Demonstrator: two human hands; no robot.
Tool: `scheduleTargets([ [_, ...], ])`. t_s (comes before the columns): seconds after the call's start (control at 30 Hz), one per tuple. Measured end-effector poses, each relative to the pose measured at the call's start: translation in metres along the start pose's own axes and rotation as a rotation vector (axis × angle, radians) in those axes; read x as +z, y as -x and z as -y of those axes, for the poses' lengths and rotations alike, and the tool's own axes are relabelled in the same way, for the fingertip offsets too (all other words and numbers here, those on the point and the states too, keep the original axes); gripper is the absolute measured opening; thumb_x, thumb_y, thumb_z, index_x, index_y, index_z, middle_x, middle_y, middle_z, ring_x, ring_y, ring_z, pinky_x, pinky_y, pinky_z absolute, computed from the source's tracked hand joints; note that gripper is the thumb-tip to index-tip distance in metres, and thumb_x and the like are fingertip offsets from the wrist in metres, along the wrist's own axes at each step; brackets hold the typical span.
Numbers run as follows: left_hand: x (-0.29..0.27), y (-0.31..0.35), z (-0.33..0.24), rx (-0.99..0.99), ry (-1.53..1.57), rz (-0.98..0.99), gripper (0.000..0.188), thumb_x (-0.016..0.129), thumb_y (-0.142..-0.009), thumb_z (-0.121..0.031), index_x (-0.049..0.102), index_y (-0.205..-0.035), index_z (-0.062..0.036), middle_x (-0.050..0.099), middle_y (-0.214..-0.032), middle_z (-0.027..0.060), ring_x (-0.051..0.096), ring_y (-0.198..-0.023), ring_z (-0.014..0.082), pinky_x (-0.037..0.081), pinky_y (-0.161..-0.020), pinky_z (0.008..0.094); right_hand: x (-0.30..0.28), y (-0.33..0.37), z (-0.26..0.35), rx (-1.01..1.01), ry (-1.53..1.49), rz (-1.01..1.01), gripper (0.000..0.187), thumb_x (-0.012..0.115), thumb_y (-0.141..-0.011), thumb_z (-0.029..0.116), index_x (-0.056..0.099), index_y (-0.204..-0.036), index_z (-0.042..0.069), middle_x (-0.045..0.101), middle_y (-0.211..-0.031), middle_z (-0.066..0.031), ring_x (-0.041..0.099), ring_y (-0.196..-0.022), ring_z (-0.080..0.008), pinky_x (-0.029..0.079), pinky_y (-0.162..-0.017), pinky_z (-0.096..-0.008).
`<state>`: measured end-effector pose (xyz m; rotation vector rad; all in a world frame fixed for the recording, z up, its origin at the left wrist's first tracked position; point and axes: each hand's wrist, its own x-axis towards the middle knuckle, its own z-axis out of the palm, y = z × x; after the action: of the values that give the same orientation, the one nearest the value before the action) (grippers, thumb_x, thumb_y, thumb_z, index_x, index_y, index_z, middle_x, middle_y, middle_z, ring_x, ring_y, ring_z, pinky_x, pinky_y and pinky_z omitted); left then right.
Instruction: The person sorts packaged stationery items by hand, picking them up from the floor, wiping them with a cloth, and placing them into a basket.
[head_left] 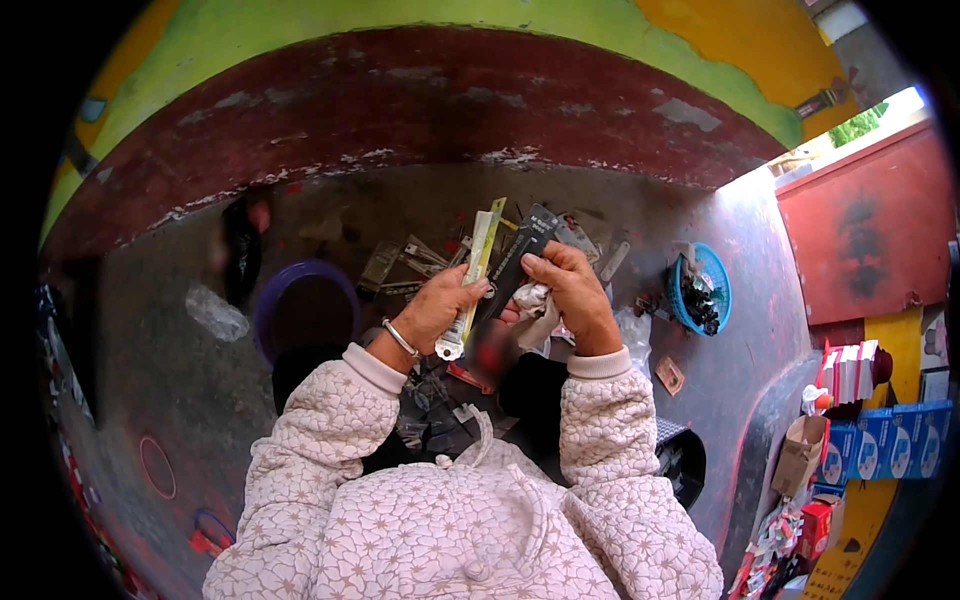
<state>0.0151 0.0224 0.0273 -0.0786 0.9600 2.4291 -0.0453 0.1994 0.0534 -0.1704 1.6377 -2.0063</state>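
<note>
My left hand [437,308], with a bangle on the wrist, is closed round a long narrow packet [484,242], whitish with a yellow edge, tilted up and away from me. A pale end with a hanging hole sticks out below the fist. My right hand [575,285] pinches a flat black packet [530,235] with pale print between thumb and fingers. A crumpled white cloth [535,298] is also tucked in the right hand. The two packets lean side by side, close together. Beyond them, several clear and silvery packets [415,258] lie on the floor.
A purple basin [262,318] stands at left, beside a clear plastic bag [216,313]. Right of my hands sits a blue basket [724,277] holding dark scraps. A black bin [690,475] is near my right elbow. Blue boxes [885,445] are stacked at far right. A maroon wall [420,100] runs ahead.
</note>
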Motion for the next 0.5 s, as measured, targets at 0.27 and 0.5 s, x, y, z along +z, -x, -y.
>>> scheduleTargets([
  [0.27, 0.005, 0.001, 0.002, 0.021, -0.079, 0.054, 0.034, 0.053, -0.085, -0.008, 0.042, -0.115, 0.0035, 0.06, -0.099, 0.0167, 0.064, -0.084, 0.0206, 0.053, -0.076, 0.0301, -0.006, 0.0, -0.001, 0.145, -0.077, -0.004, 0.016, 0.054, -0.085, 0.012, 0.059, -0.091, -0.002, 0.061, -0.074, -0.0067, 0.057, -0.06, -0.0108, 0.048, -0.054, -0.0231],
  [0.5, -0.007, 0.003, 0.01, 0.035, -0.056, -0.083, 0.035, 0.062, -0.077, -0.002, 0.049, -0.11, 0.0025, 0.062, -0.096, 0.0115, 0.063, -0.083, 0.0158, 0.052, -0.075, 0.0277, 0.006, 0.004, 0.011, -0.376, 0.306, -0.443, 0.01, 0.057, -0.081, 0.011, 0.056, -0.086, 0.002, 0.055, -0.071, -0.0038, 0.053, -0.06, -0.0108, 0.044, -0.057, -0.0241],
])
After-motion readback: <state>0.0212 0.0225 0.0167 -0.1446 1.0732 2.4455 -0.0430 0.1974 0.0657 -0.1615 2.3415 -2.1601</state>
